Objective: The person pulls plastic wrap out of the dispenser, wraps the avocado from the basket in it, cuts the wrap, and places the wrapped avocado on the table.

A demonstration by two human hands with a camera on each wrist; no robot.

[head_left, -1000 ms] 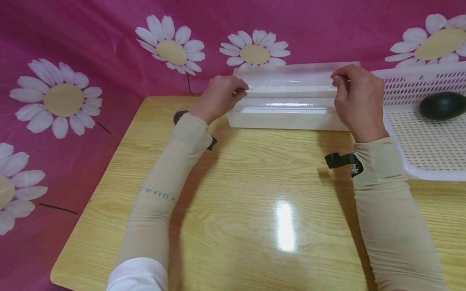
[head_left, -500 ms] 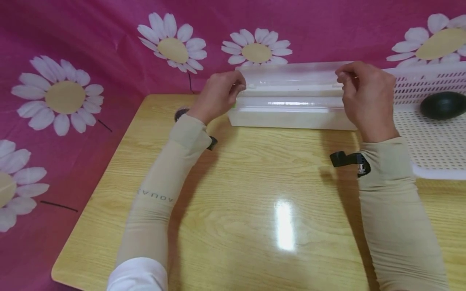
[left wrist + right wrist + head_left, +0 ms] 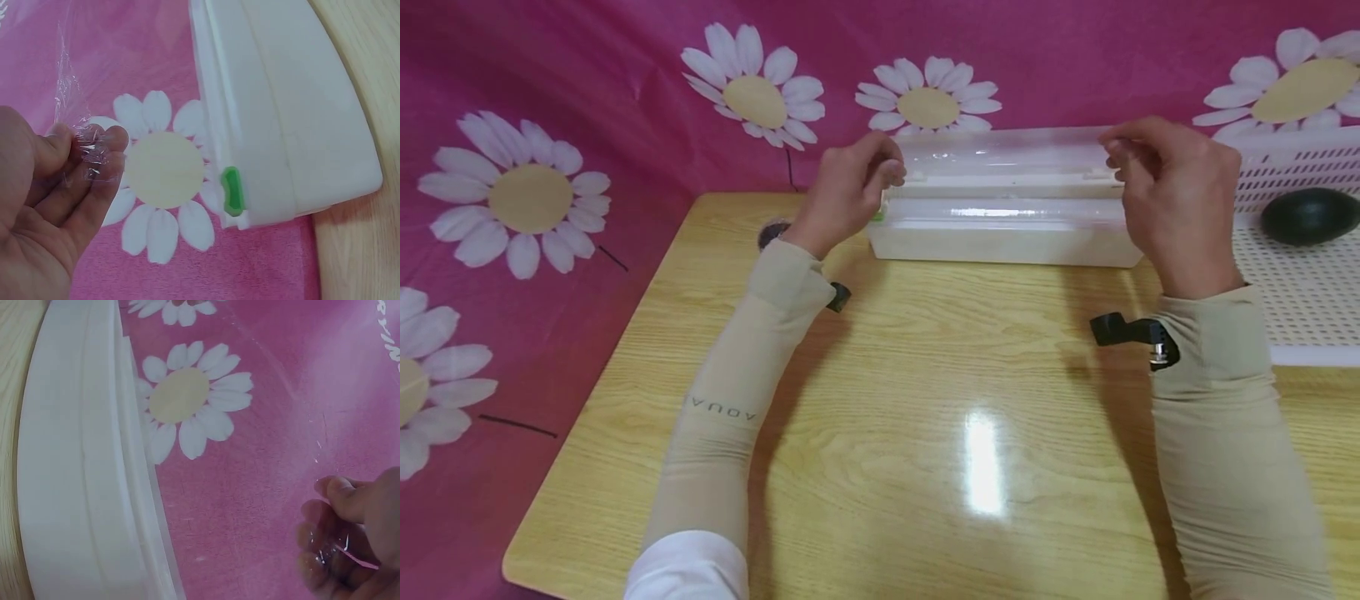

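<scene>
A long white cling film dispenser (image 3: 1003,246) with a raised clear lid stands at the back of the table. Its green cutter slide (image 3: 233,190) shows at one end in the left wrist view. My left hand (image 3: 846,192) pinches one corner of the clear cling film (image 3: 94,147), crumpled between thumb and fingers, above the dispenser's left end. Above the right end, the opposite corner is pinched by my right hand (image 3: 1183,200), with shiny film (image 3: 325,553) bunched at its curled fingers. The film stretches between both hands; being transparent, its lower edge is hard to make out.
To the right stands a white perforated basket (image 3: 1315,357) holding a smooth dark oval object (image 3: 1310,216). A small round dark thing (image 3: 772,233) is partly hidden behind my left wrist. Pink flowered cloth (image 3: 625,50) hangs behind the wooden table (image 3: 887,417).
My right hand has moved right and slightly up, while my left has risen a little. Both keep their pinch on the film. The dispenser's right end now shows more.
</scene>
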